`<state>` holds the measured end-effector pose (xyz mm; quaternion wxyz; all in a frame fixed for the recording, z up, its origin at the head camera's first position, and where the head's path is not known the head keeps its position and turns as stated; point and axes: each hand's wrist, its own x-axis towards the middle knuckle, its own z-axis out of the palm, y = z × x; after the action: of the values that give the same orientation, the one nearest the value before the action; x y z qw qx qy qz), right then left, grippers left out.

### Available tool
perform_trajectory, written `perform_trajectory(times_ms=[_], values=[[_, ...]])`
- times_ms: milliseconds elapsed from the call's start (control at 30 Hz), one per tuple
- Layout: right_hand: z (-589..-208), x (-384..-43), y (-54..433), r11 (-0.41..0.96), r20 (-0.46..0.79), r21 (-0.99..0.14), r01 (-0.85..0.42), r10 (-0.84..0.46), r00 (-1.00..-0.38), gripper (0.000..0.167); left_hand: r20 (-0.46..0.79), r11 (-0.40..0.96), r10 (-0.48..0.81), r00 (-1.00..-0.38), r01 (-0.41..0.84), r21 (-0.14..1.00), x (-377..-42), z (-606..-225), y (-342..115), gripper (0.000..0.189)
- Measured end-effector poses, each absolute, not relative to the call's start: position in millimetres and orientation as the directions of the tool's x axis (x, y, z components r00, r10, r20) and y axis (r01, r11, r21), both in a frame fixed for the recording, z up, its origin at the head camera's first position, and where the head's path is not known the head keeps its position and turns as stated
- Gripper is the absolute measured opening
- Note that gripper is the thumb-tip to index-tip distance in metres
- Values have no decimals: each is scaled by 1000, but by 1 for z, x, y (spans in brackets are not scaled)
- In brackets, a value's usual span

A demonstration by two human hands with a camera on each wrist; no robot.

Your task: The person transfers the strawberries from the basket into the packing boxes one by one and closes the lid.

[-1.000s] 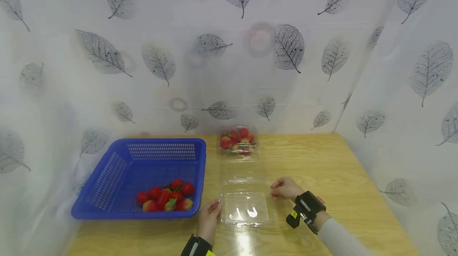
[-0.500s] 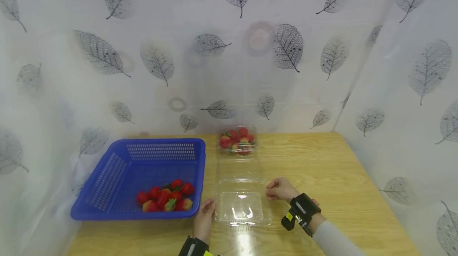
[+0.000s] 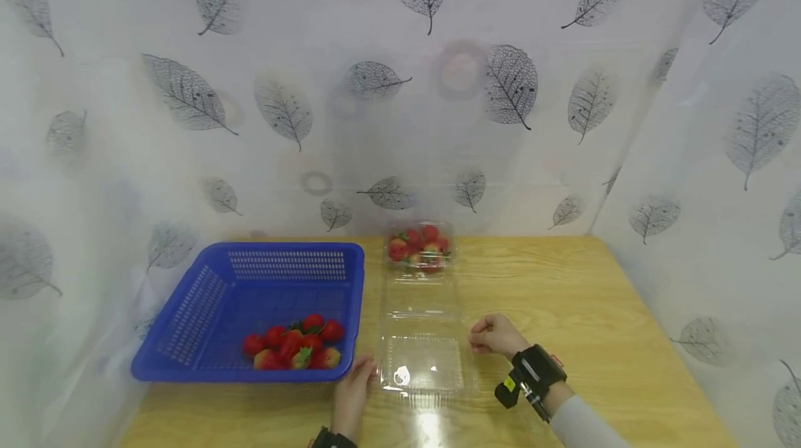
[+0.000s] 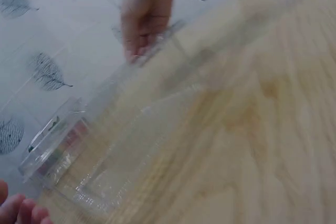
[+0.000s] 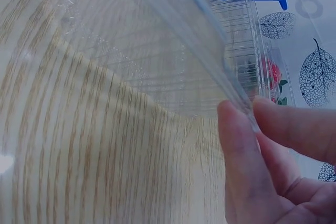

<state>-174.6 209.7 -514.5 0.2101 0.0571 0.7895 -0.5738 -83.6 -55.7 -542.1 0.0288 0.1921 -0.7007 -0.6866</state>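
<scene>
A clear plastic clamshell container (image 3: 425, 364) lies unfolded in front of me, seen through to the wood. My right hand (image 3: 497, 337) pinches its right rim between thumb and fingers; the right wrist view shows the thin plastic edge (image 5: 215, 59) in that pinch. My left hand (image 3: 354, 382) is at the container's left side, fingertips right by the rim. In the left wrist view, the left fingers (image 4: 23, 211) show at the lower corner with nothing between them. Behind stands a clear plastic box of strawberries (image 3: 418, 248), with more clear plastic (image 3: 422, 295) between it and the near container.
A blue plastic basket (image 3: 294, 248) stands on the left, close to my left hand, with several strawberries (image 3: 290, 345) in its near right corner. All of it rests on a wooden table (image 3: 563, 281). A leaf-print curtain (image 3: 400, 142) closes off the back and sides.
The clear container has shifted slightly left with my right hand. My left hand has drawn a little left and down, its fingertips now beside the rim.
</scene>
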Motion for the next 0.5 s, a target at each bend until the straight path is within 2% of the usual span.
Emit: perform_trajectory(times_ms=[67, 133, 233, 300, 400, 500], values=[[-515, -174, 210, 334, -398, -881, 335, -141, -907, 10, -167, 74, -324, -931, -201, 977, -74, -541, -56, 16], [-516, -174, 210, 333, -392, -884, 329, -142, -909, 10, -60, 173, -329, -942, -122, 977, -64, -542, -53, 5], [-517, -173, 209, 326, -378, -891, 315, -148, -914, 10, 171, 247, -289, -942, 99, 964, -54, -540, -45, 12], [-516, -173, 207, 325, -371, -894, 309, -151, -916, 10, 350, 276, -207, -914, 288, 917, -53, -531, -42, 18], [-513, -173, 205, 331, -371, -891, 311, -136, -919, 10, 567, 293, -43, -822, 532, 794, -65, -503, -46, 22], [-512, -173, 203, 341, -379, -883, 321, -118, -918, 9, 631, 327, 100, -770, 624, 710, -88, -463, -63, 20]])
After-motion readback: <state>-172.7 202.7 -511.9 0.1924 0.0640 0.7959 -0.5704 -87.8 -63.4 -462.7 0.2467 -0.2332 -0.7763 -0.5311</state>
